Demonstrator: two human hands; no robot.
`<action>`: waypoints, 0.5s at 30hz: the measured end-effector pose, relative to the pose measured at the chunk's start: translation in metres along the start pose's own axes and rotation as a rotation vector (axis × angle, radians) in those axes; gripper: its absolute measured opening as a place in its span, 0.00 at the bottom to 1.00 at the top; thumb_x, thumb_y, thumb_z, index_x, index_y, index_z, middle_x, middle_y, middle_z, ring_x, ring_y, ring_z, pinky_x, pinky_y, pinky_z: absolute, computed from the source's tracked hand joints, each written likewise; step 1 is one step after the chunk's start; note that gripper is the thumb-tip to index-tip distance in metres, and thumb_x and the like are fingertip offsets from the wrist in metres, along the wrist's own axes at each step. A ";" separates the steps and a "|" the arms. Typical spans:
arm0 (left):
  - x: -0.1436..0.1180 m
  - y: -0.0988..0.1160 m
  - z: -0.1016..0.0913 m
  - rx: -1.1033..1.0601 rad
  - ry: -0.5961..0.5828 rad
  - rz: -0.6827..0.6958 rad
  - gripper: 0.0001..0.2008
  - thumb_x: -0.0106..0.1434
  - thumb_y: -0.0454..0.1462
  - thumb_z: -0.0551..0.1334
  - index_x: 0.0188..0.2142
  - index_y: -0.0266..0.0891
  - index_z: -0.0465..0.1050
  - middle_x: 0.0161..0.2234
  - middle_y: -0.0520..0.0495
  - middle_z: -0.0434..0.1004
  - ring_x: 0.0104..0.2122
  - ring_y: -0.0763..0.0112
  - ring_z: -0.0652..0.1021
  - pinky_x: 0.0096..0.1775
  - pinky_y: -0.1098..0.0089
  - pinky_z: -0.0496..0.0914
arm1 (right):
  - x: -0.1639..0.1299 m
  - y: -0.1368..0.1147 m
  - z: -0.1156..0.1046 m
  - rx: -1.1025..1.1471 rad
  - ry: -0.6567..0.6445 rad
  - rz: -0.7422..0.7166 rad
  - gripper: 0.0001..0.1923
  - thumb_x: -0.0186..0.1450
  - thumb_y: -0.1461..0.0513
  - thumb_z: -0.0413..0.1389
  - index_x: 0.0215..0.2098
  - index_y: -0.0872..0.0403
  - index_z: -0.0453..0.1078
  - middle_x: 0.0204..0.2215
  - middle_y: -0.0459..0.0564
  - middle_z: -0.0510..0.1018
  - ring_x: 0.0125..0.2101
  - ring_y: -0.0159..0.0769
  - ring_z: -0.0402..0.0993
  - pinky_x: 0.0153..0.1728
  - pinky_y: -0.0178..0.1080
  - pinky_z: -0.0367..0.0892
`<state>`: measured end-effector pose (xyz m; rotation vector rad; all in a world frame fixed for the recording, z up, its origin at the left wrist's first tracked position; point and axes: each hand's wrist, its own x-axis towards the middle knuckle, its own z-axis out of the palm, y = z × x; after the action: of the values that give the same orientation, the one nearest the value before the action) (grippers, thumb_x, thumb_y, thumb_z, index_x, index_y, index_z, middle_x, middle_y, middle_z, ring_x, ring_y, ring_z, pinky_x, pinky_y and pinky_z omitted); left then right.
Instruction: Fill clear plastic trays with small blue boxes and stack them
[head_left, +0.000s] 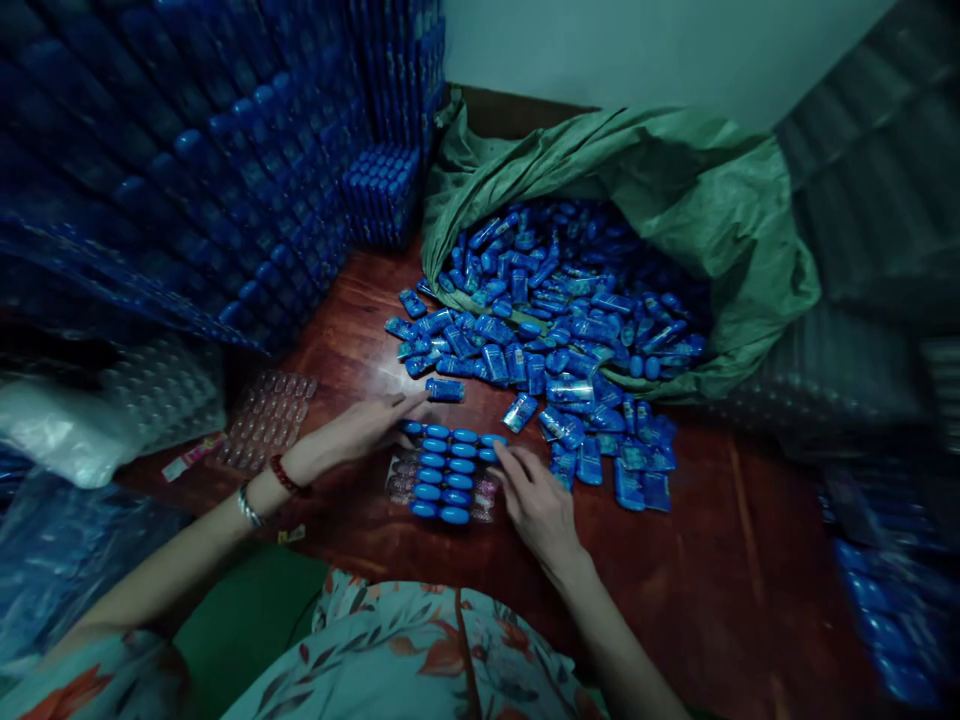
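In front of me lies a clear moulded plastic tray [403, 480] with two middle columns of small blue oval-ended packs [457, 480] standing in it. More packs sit at its far left and far right corners. My left hand [367, 425] is at the far left corner, index finger stretched towards a loose blue packet [445, 390] lying just beyond the tray; its other fingers are partly hidden beside the corner pack. My right hand [536, 500] has its curled fingertips on a blue pack [491, 441] at the far right corner.
A heap of loose blue packs [495, 335] spills from a green woven sack [735, 220] onto the reddish wooden table [720, 540]. Filled trays are stacked high [225, 150] at left. An unfilled clear tray [270, 420] and a plastic bag [67, 430] lie left. More blue packs [885, 620] stand lower right.
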<state>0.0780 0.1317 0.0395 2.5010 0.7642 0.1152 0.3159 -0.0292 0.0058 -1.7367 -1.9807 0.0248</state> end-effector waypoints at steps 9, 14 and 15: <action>0.079 -0.026 0.026 0.152 0.025 -0.147 0.12 0.58 0.37 0.63 0.41 0.36 0.69 0.42 0.39 0.69 0.38 0.61 0.74 0.37 0.67 0.68 | 0.064 0.055 0.000 -0.243 -0.284 0.164 0.20 0.62 0.69 0.50 0.51 0.52 0.67 0.45 0.56 0.71 0.41 0.43 0.69 0.31 0.38 0.65; 0.067 -0.042 0.035 -0.042 0.155 -0.111 0.06 0.60 0.37 0.59 0.36 0.38 0.70 0.39 0.44 0.70 0.34 0.67 0.74 0.36 0.70 0.68 | 0.067 0.059 0.001 -0.317 -0.446 -0.002 0.17 0.63 0.68 0.52 0.49 0.50 0.68 0.48 0.56 0.68 0.41 0.43 0.67 0.32 0.38 0.63; 0.054 -0.045 0.033 -0.112 0.232 -0.098 0.06 0.62 0.37 0.57 0.35 0.38 0.70 0.39 0.44 0.71 0.35 0.67 0.74 0.37 0.69 0.68 | 0.064 0.060 0.000 -0.327 -0.449 -0.023 0.16 0.62 0.67 0.53 0.49 0.50 0.67 0.49 0.57 0.68 0.41 0.43 0.67 0.32 0.39 0.62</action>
<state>0.1085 0.1779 -0.0150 2.3649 0.9450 0.4081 0.3676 0.0419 0.0084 -2.0528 -2.4363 0.0958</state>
